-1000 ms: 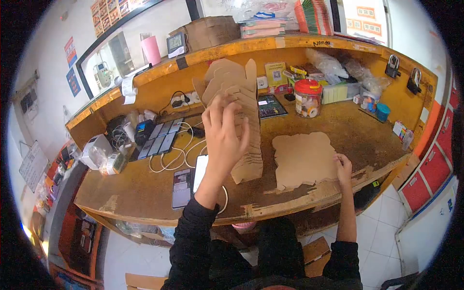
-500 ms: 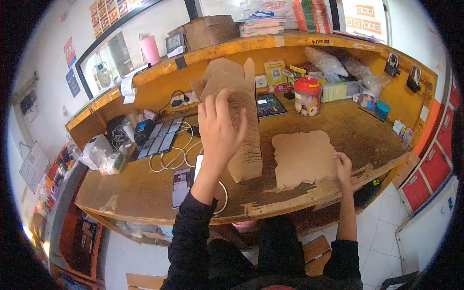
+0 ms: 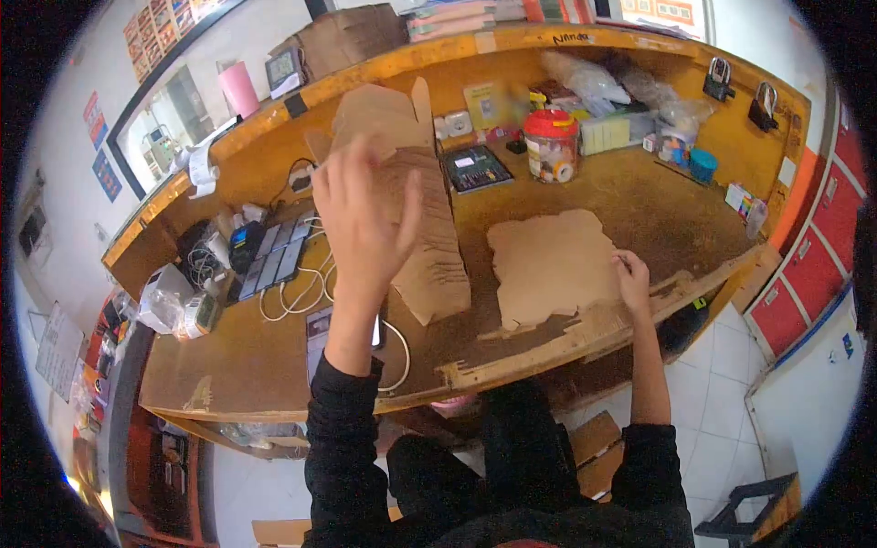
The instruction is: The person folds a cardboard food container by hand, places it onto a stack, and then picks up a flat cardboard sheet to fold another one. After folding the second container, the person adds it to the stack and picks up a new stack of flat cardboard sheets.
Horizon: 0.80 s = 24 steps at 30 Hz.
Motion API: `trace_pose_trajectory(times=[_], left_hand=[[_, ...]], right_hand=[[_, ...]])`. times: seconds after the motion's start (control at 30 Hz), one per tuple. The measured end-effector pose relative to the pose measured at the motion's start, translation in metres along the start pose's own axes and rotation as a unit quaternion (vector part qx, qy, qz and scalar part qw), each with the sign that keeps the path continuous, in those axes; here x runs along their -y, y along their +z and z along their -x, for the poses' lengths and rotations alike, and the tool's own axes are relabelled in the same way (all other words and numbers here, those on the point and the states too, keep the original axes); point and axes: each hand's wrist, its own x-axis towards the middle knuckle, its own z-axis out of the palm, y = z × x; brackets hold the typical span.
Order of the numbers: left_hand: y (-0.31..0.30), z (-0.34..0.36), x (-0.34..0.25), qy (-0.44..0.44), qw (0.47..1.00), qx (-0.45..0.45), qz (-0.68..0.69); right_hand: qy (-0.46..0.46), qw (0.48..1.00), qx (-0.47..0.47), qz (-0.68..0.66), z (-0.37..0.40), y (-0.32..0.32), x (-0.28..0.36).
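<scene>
A tall stack of flat brown cardboard pieces stands left of centre on the wooden desk, its layered edges facing me. In front of its left side my left hand is raised, slightly blurred, thumb and fingers apart with nothing between them. Whether its fingertips touch the top pieces cannot be made out. To the right of the stack a single cardboard sheet with notched edges lies flat near the desk's front. My right hand pinches that sheet's right edge between thumb and fingers.
Phones and white cables lie to the left, with another phone near the front edge. Behind the sheet stand a red-lidded jar and a dark tablet-like device. A raised shelf runs along the back.
My view has shifted, so the desk appears farther left and higher. The left hand stays raised by the stack, its fingers now blurred. My right hand keeps hold of the sheet's edge.
</scene>
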Motion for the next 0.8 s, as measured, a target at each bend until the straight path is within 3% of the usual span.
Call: trace_pose_trajectory(times=[0.1, 0.13, 0.2, 0.27, 0.33, 0.37, 0.4, 0.47, 0.5, 0.53, 0.6, 0.63, 0.7, 0.73, 0.8], left_hand=[[0.002, -0.003, 0.002, -0.188, 0.973, 0.005, 0.137], [-0.001, -0.010, 0.003, -0.193, 0.971, 0.009, 0.138], [-0.010, -0.025, 0.005, -0.310, 0.928, 0.123, 0.166], [-0.007, -0.026, 0.013, -0.298, 0.932, 0.112, 0.173], [-0.005, -0.025, 0.013, -0.203, 0.960, 0.015, 0.192], [0.000, -0.021, 0.014, -0.118, 0.981, -0.053, 0.145], [0.002, -0.013, 0.008, -0.122, 0.980, -0.052, 0.150], [0.000, 0.013, -0.020, -0.027, 0.990, -0.050, 0.130], [0.008, 0.037, -0.034, -0.023, 0.976, 0.007, 0.218], [0.014, 0.061, -0.047, -0.078, 0.934, 0.182, 0.297], [0.040, 0.110, -0.069, -0.056, 0.912, 0.296, 0.277], [0.051, 0.133, -0.071, -0.060, 0.911, 0.297, 0.280], [0.067, 0.169, -0.075, -0.004, 0.884, 0.409, 0.226], [0.069, 0.177, -0.075, -0.005, 0.884, 0.407, 0.229], [0.071, 0.186, -0.069, -0.015, 0.831, 0.474, 0.291]], right_hand=[[0.030, 0.997, 0.014, -0.064, 0.001, -0.001, 0.010], [0.034, 0.997, 0.018, -0.059, 0.002, 0.000, 0.009], [0.023, 0.999, 0.003, -0.048, 0.001, 0.001, 0.007], [0.024, 0.998, 0.003, -0.062, 0.000, 0.003, 0.005], [0.030, 0.997, 0.002, -0.075, 0.005, -0.002, 0.023], [-0.083, 0.994, -0.021, 0.064, 0.007, -0.007, 0.043], [-0.194, 0.959, -0.040, 0.203, 0.010, -0.008, 0.063], [-0.234, 0.959, 0.018, 0.159, 0.030, -0.001, 0.080], [-0.260, 0.951, 0.057, 0.158, 0.039, 0.008, 0.076], [-0.284, 0.941, 0.096, 0.157, 0.046, 0.017, 0.070], [-0.295, 0.936, 0.124, 0.143, 0.053, 0.021, 0.092], [-0.306, 0.933, 0.145, 0.125, 0.057, 0.023, 0.101], [-0.295, 0.931, 0.160, 0.145, 0.060, 0.027, 0.105], [-0.287, 0.929, 0.169, 0.162, 0.059, 0.028, 0.106], [-0.291, 0.926, 0.181, 0.158, 0.057, 0.033, 0.103]])
